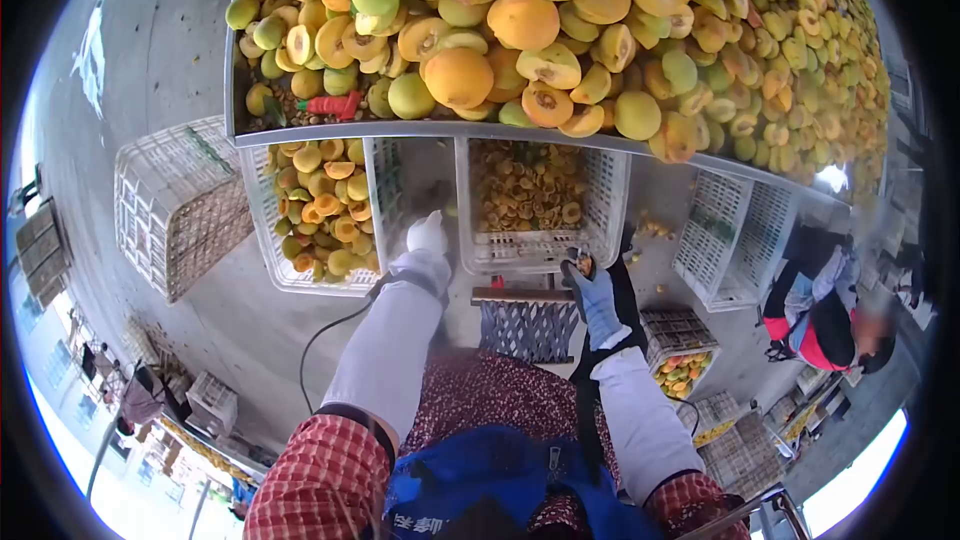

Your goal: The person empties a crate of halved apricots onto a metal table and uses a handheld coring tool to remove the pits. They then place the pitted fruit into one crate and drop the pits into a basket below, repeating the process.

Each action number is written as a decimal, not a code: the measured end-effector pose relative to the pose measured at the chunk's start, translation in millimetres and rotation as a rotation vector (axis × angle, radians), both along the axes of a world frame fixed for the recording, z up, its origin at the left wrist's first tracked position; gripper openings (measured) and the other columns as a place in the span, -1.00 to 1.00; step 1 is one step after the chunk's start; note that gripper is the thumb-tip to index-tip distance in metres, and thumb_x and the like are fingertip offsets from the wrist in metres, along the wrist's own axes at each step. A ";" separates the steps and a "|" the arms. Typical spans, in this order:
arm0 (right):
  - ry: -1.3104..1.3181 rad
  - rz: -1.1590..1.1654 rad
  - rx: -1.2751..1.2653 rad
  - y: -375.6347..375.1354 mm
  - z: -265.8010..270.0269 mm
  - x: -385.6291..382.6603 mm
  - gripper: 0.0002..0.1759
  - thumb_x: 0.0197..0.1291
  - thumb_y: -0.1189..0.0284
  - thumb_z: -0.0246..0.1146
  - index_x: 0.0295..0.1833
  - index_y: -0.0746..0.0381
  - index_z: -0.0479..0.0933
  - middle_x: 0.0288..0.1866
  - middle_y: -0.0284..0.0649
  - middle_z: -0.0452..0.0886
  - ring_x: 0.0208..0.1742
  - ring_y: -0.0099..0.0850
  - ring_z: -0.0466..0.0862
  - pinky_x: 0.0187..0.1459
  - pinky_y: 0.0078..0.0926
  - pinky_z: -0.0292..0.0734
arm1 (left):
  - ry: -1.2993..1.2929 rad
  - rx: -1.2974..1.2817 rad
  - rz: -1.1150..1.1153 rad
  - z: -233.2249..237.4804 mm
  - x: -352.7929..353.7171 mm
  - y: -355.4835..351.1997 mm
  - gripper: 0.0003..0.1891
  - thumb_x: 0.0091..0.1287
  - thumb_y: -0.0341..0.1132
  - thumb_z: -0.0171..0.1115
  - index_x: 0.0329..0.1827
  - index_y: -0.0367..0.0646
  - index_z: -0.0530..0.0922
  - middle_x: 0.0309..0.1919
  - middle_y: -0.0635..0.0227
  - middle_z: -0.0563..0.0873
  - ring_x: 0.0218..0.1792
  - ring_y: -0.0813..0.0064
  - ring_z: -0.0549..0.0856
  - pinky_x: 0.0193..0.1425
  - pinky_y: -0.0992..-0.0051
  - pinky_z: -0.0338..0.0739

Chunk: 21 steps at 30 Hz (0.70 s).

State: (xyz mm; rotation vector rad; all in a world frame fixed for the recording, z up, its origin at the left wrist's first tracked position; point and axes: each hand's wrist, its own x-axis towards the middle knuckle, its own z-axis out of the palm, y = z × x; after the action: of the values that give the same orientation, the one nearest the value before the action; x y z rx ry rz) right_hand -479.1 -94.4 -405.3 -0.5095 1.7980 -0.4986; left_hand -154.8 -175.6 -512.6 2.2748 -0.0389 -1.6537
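My left hand (428, 235), in a white glove, hangs over the gap between two crates; its fingers are too blurred to make out. Left of it, a white plastic crate (300, 287) holds halved and whole peaches (325, 200). My right hand (597, 302), in a blue-grey glove with dark fingertips, closes on a small brown-orange fruit piece (585, 263). It is at the near right corner of a second crate (520, 254), which holds small brown-orange scraps (530, 186). Above both crates, a metal-edged table (420, 129) carries a heap of cut and whole peaches (460, 77).
A red tool (330, 106) lies at the table's left corner. Empty crates stand left (175, 205) and right (712, 235). A crate of fruit (683, 370) is at lower right. A woven-strap stool (525, 328) is before me. Another person (825, 315) works at right.
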 end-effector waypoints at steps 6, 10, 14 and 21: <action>0.567 0.418 -0.246 23.2 -330.8 -77.1 -0.53 0.27 0.19 0.31 0.21 0.18 0.51 -0.16 -0.16 0.68 -0.26 -0.27 0.67 -0.34 -0.28 0.55 | -0.349 -0.053 -1.211 -61.5 -36.9 20.3 -0.74 0.35 -0.11 0.07 -0.23 -0.06 0.63 -0.37 0.22 0.68 -0.20 0.20 0.71 -0.28 0.08 0.55; 0.443 0.327 0.023 11.9 -374.9 -78.3 -0.49 0.32 0.14 0.23 0.17 0.33 0.50 -0.07 0.03 0.69 -0.05 -0.05 0.66 -0.05 -0.21 0.52 | -0.331 0.463 -1.671 -161.3 6.1 89.2 -0.62 0.38 0.07 0.08 0.10 0.17 0.69 -0.08 0.41 0.78 -0.04 0.27 0.77 -0.20 0.17 0.65; 0.582 0.208 -0.102 45.6 -453.0 -74.0 -0.47 0.35 0.10 0.18 0.12 0.38 0.53 0.02 0.13 0.67 0.08 0.09 0.63 0.01 -0.15 0.49 | -0.395 0.534 -1.541 -217.5 17.6 108.1 -0.62 0.38 0.06 0.09 0.07 0.14 0.69 -0.09 0.38 0.78 -0.05 0.26 0.77 -0.19 0.18 0.65; 0.022 -0.094 0.100 -19.3 -350.9 -39.9 -0.39 0.08 0.04 0.45 0.06 0.31 0.60 -0.08 -0.02 0.72 -0.15 -0.17 0.71 -0.15 -0.27 0.57 | -0.520 0.271 -1.233 -289.0 39.3 44.4 -0.63 0.37 0.05 0.10 0.03 0.09 0.69 -0.11 0.33 0.78 -0.07 0.23 0.77 -0.18 0.19 0.66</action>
State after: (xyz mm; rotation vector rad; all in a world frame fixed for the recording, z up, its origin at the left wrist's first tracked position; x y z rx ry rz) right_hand -519.0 -113.7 -756.2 -0.3635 1.8639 -0.4667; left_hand -115.5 -131.2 -801.7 3.0495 -1.7088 -1.3980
